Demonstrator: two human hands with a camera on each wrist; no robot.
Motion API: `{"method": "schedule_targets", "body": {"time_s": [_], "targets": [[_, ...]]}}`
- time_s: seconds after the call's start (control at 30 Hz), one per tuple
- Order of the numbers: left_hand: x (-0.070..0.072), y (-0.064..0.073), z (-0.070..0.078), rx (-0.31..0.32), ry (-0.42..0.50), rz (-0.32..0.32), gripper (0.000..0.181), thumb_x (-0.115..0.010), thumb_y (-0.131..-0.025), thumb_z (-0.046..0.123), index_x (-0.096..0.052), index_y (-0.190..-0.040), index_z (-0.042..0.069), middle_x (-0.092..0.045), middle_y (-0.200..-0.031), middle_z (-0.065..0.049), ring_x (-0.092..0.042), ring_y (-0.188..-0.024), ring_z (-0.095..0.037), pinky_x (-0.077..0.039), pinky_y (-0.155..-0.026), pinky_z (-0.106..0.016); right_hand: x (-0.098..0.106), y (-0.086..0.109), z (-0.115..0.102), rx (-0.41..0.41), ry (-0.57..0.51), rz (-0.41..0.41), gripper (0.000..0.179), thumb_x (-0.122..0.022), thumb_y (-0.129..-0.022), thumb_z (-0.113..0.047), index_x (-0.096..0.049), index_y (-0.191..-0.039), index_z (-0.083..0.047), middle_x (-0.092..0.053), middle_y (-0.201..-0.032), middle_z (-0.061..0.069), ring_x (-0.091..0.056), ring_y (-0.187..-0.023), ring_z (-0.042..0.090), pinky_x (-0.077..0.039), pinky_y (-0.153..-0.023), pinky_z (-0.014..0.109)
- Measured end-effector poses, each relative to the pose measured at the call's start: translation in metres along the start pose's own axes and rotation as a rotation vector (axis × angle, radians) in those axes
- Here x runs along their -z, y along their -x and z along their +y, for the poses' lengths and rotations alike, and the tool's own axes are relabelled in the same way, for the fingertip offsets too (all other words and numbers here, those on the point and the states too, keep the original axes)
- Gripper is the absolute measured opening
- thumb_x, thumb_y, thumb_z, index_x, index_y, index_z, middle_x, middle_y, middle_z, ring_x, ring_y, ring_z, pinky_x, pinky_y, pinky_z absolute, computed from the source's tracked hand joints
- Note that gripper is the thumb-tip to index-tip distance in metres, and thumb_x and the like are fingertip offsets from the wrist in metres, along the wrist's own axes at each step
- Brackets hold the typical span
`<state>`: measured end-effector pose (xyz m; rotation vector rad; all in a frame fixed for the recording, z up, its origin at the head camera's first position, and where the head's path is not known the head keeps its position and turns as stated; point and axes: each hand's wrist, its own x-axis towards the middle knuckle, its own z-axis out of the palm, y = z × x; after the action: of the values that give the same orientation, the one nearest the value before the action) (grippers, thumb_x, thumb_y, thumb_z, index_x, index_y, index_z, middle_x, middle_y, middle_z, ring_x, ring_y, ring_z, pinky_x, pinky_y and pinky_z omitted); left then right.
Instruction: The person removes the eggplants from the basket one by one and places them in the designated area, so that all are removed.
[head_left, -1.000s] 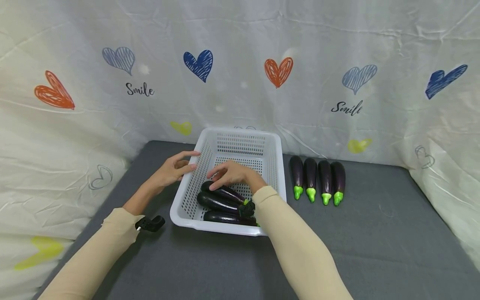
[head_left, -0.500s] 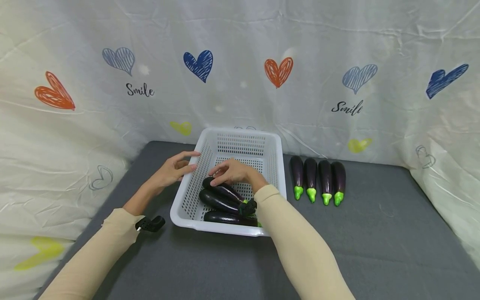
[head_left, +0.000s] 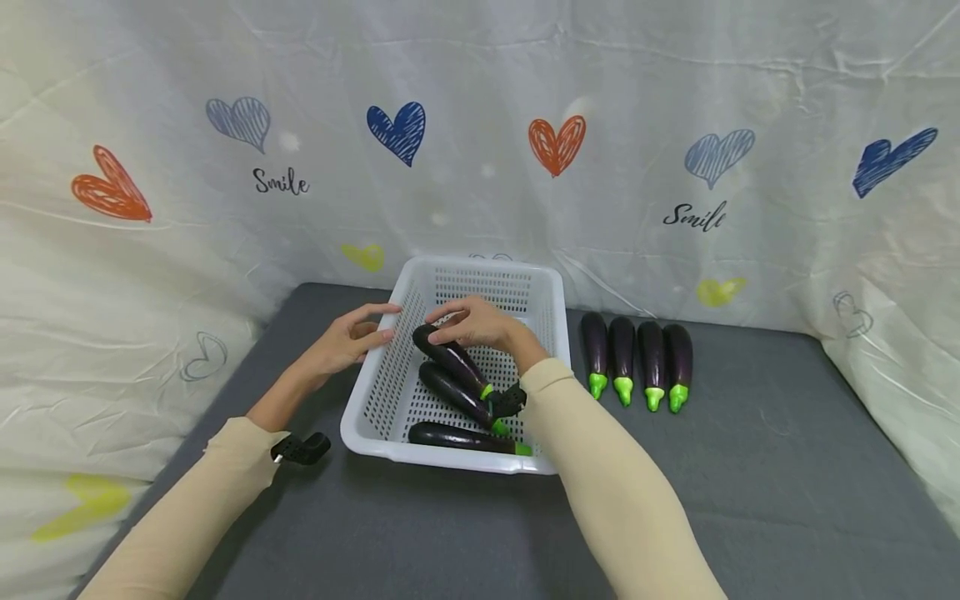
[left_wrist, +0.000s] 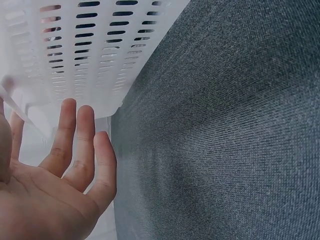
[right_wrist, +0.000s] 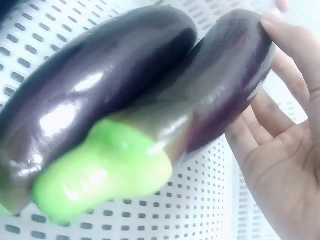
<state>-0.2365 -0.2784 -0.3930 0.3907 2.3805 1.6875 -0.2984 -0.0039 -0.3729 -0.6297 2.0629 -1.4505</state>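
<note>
In the head view, my right hand (head_left: 480, 323) pinches the rounded end of an eggplant (head_left: 454, 357) inside a white perforated basket (head_left: 561, 333). The right wrist view shows thumb and fingers on opposite sides of this eggplant (right_wrist: 225, 75), its green cap pointing away from the hand. A second eggplant (head_left: 456, 392) lies close against it, and a third (head_left: 461, 437) lies along the basket's near side. My left hand (head_left: 341, 340) rests at the basket's left rim, index finger and thumb touching it. Its other fingers (left_wrist: 85, 145) stay loosely extended outside the wall.
Several eggplants (head_left: 637, 362) lie in a row on the grey cloth (head_left: 787, 467) right of the basket, green caps toward me. A white curtain (head_left: 480, 167) with printed hearts hangs behind the table and along the left side.
My right hand has moved away from me and slightly right with the eggplant. The second eggplant has also turned and shifted right, away from the third. My left hand has stayed put.
</note>
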Motion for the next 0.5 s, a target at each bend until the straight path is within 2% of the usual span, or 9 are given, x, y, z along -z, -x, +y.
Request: {"method": "schedule_targets", "body": {"time_s": [0.1,0.3,0.5], "targets": [[0.000,0.000,0.000,-0.002,0.000,-0.003,0.054,-0.064,-0.104,0.025,-0.044,-0.154,0.016,-0.057,-0.134,-0.026,-0.065,-0.106,-0.034,-0.056,-0.081,-0.043,0.004,0.002,-0.001,0.007,-0.020,0.015,0.039,-0.081,-0.090,-0.019,-0.072,-0.126,-0.011,-0.063,-0.132,0.005,-0.062,-0.114,0.024,-0.050,-0.095,0.047],[0.001,0.000,0.000,-0.008,0.007,-0.006,0.054,-0.064,-0.104,0.024,-0.045,-0.153,0.016,-0.058,-0.133,-0.026,-0.066,-0.106,-0.034,-0.056,-0.080,-0.042,0.013,0.004,-0.004,0.028,-0.066,0.027,0.040,-0.078,-0.093,-0.019,-0.069,-0.131,-0.013,-0.065,-0.128,0.007,-0.062,-0.115,0.027,-0.050,-0.092,0.055],[0.001,0.000,0.000,-0.003,0.001,0.000,0.054,-0.065,-0.103,0.025,-0.046,-0.153,0.016,-0.058,-0.132,-0.026,-0.065,-0.105,-0.033,-0.056,-0.080,-0.042,0.020,0.005,-0.005,0.026,-0.099,0.034,0.040,-0.075,-0.096,-0.019,-0.067,-0.135,-0.014,-0.064,-0.129,0.007,-0.060,-0.117,0.029,-0.051,-0.092,0.054]]}}
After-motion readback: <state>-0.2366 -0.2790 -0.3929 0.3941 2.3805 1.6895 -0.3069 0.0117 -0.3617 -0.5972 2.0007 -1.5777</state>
